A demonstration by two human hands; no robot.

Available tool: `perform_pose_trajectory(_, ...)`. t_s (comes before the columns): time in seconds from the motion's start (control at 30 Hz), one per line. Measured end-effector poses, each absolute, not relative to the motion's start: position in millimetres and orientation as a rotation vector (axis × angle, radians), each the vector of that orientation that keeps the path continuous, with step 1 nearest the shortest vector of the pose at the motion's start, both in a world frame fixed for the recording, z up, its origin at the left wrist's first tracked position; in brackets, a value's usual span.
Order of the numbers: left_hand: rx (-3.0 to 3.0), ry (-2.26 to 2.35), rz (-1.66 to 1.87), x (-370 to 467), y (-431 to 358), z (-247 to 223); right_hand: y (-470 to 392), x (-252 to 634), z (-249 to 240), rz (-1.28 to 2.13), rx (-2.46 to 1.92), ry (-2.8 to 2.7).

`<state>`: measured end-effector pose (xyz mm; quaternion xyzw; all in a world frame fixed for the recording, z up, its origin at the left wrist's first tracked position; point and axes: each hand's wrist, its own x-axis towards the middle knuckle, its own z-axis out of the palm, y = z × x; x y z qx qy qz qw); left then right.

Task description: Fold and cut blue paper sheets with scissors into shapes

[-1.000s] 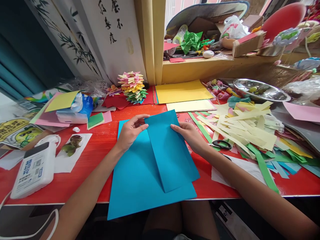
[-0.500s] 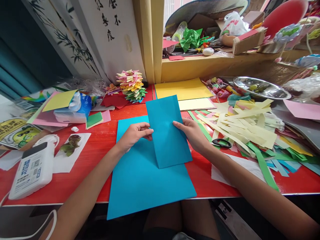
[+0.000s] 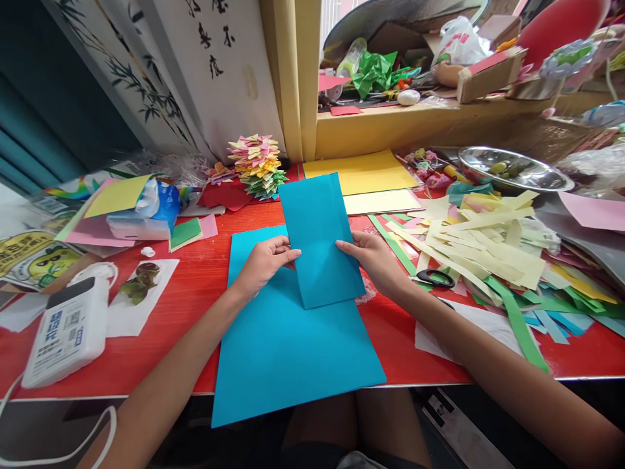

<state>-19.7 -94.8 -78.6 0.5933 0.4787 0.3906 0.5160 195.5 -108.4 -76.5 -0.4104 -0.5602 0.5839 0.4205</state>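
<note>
- The folded blue paper [image 3: 325, 234] has moved up and away from the person since the earlier frames, while the large blue sheet [image 3: 293, 352] beneath has stayed nearly in place.
- The left hand [image 3: 268, 260] pinches the left edge of the folded blue paper, its thumb near the edge and its fingers curled.
- The right hand [image 3: 375, 259] holds the right edge, thumb flat on the front and the other fingers mostly hidden behind.
- The folded blue paper is between the 2 hands, tilted slightly, its lower part overlapping the large blue sheet.
- The large blue sheet lies on the red table [image 3: 200, 260], its lower left corner jutting past the front edge.
- Right of the right hand are black-handled scissors [image 3: 436, 279], beside a heap of cut paper strips [image 3: 488, 247].
- Beyond the folded blue paper lie a yellow sheet [image 3: 361, 172] and a pale sheet [image 3: 383, 202]; 1 multicoloured paper ornament [image 3: 257, 166] stands left of them.
</note>
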Motion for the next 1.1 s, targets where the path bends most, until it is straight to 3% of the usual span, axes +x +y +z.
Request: perform_pose_trajectory(1.1, 1.423, 1.145, 0.998, -19.5, -98.0, -75.4, -105.8, 195.3, -81.1, 1.505, -0.915, -1.314)
